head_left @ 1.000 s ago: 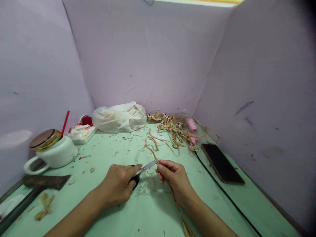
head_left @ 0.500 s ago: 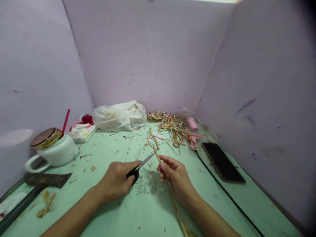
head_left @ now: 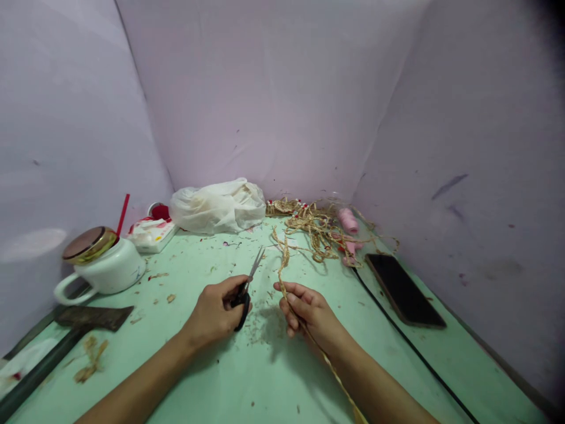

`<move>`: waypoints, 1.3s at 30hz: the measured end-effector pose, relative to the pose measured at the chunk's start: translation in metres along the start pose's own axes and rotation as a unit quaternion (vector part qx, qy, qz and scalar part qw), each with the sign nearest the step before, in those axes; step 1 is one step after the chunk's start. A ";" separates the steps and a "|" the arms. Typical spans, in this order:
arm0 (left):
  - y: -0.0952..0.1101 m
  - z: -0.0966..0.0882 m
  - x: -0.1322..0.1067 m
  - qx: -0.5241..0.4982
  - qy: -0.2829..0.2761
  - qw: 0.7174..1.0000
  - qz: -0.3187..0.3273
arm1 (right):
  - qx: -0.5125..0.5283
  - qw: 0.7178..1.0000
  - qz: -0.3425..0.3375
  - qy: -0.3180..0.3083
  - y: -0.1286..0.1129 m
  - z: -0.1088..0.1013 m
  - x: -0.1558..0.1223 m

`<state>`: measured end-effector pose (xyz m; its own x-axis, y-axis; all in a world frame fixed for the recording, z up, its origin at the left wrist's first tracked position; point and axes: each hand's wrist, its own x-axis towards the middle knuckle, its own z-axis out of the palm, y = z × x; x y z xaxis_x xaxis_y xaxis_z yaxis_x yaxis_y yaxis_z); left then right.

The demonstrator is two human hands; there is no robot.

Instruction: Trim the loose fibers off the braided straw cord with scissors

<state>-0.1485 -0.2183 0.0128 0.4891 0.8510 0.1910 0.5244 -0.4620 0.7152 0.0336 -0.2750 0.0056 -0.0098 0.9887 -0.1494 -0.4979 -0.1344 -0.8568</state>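
Black-handled scissors are gripped in my left hand, their narrow blades pointing up and away, slightly parted. Between the thumb and fingers of my right hand runs a braided straw cord. One stretch of the cord rises past my fingertips toward the pile behind; the other trails down along my right forearm to the bottom edge. The scissor blades are apart from the cord. Fine straw clippings lie on the green tabletop between my hands.
At the back sit a white plastic bag, a tangled pile of straw cord, a pink thread spool and a pink glue gun with its black cable. A phone lies right. Left are a white mug, a tissue pack and a hammer.
My left hand has drawn the scissors back from the cord and turned the blades more upright. My right hand still holds the cord, whose lower end has swung to the right.
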 end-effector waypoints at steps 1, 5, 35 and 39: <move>0.000 0.000 -0.001 0.022 -0.001 0.999 0.031 | 0.003 1.000 -0.001 -0.004 0.000 0.000 0.000; 0.001 -0.001 -0.007 0.176 0.008 0.967 0.186 | 0.009 1.000 -0.021 -0.005 0.000 0.001 -0.001; 0.030 0.001 -0.017 0.309 -0.144 0.932 0.124 | -0.109 0.992 -0.067 0.005 0.010 0.017 -0.013; 0.028 0.001 -0.017 0.300 -0.153 0.934 0.123 | -0.126 0.989 -0.072 0.008 0.007 0.020 -0.015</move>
<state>-0.1414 -0.2464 0.0290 0.7743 0.6320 0.0332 0.6210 -0.7688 0.1525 0.0130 -0.2890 0.0117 0.0610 0.9979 -0.0231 -0.2606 -0.0064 -0.9654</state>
